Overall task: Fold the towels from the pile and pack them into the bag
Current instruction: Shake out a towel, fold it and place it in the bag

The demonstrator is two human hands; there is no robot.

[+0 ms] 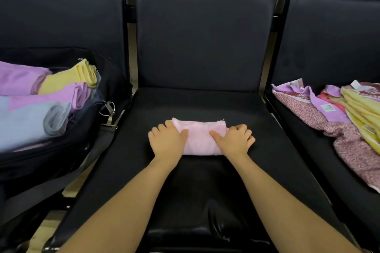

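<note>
Pink towel (200, 137) lies mid seat (205, 181), already folded or rolled into a compact bundle. Left hand (167, 139) grips its left end, fingers curled over the edge, thumb on top. Right hand (236, 139) grips the right end the same way, thumb pointing inward on the cloth.

Step in hand, as I judge it: last fold or roll done, bundle being squared up or readied for lifting.

Bag (86, 129) sits open on the left seat, near the bundle, with several rolled towels inside: purple, yellow, blue-grey. Pile (349, 113) of unfolded towels is on the right seat, well apart from the bag.

Next move probably calls for keeping both ends pinched so the bundle doesn't unroll, carrying it left and tucking it beside the rolled ones. Then back to the pile; plenty left there.
</note>
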